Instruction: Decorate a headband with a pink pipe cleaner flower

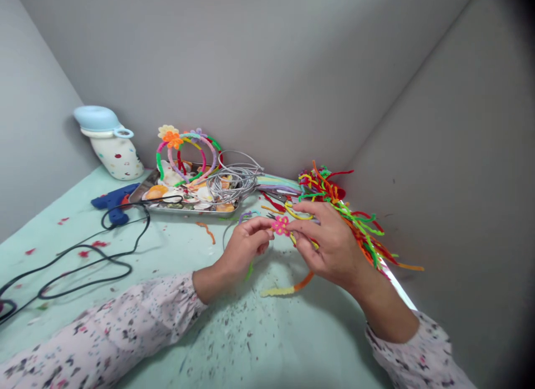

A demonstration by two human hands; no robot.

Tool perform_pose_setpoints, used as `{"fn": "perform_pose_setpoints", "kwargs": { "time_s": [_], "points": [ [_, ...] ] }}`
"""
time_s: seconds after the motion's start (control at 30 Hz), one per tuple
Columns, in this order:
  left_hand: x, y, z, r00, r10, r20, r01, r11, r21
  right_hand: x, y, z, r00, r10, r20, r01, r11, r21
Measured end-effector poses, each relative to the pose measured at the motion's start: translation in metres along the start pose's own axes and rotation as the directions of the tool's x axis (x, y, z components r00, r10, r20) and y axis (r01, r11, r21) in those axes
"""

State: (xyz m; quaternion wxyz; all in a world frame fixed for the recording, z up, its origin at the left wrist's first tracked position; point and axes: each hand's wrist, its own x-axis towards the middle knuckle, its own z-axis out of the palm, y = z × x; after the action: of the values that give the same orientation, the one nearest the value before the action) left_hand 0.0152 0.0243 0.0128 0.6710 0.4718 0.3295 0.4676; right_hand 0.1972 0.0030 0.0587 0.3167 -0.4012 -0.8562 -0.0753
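A small pink flower (280,225) of fuzzy pipe cleaner, with a yellowish middle, is held up between my two hands above the table. The thumb and forefinger of my left hand (240,249) pinch its left edge. From the other side, my right hand (332,247) grips it with closed fingertips. Just behind my right fingers are yellow loops (298,212), partly hidden; I cannot tell whether they are scissor handles or pipe cleaner. Below my right hand a curved yellow and orange pipe cleaner (278,292) shows, its upper end hidden by that hand.
A metal tray (188,212) holds scraps, fuzzy rings with flowers and coiled grey wire (238,183). To its left are a blue glue gun (115,202) with a black cord (87,249) and a white bottle (117,155). Colourful pipe cleaners (363,227) lie heaped at right.
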Motion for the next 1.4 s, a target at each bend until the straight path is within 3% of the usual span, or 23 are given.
{"fn": "perform_pose_setpoints", "kwargs": {
  "time_s": [0.73,0.9,0.97,1.0,1.07,1.17,1.27,1.4],
  "points": [
    [-0.001,0.001,0.001,0.999,-0.016,0.028,0.016,1.0,0.023,0.0,-0.004,0.005,0.999,0.033,0.01,-0.034,0.998,0.045],
    [0.0,0.0,0.0,1.0,-0.005,0.031,0.005,1.0,0.024,0.002,-0.002,0.001,0.99,0.12,-0.07,-0.11,0.985,0.136],
    [0.001,-0.001,-0.002,1.0,0.006,0.022,-0.007,1.0,0.019,0.002,0.001,0.0,0.963,0.262,-0.056,-0.245,0.944,0.219],
    [0.002,-0.002,-0.002,1.0,0.009,0.018,-0.009,1.0,0.013,0.003,0.003,0.0,0.938,0.347,0.009,-0.336,0.9,0.278],
    [0.003,-0.002,-0.003,1.0,0.008,0.006,-0.008,1.0,-0.007,0.003,0.007,0.001,0.856,0.466,0.224,-0.517,0.762,0.391],
    [0.004,-0.002,-0.004,1.0,0.006,-0.018,-0.006,1.0,-0.02,0.002,0.012,0.006,0.735,0.489,0.47,-0.678,0.556,0.481],
    [0.004,-0.002,-0.003,0.999,0.014,-0.049,-0.013,1.0,0.008,0.0,0.013,0.012,0.689,0.514,0.511,-0.724,0.448,0.525],
    [0.005,-0.001,-0.003,0.997,-0.008,-0.07,0.011,0.999,0.053,0.001,0.011,0.015,0.668,0.535,0.518,-0.741,0.406,0.535]
  ]
}}
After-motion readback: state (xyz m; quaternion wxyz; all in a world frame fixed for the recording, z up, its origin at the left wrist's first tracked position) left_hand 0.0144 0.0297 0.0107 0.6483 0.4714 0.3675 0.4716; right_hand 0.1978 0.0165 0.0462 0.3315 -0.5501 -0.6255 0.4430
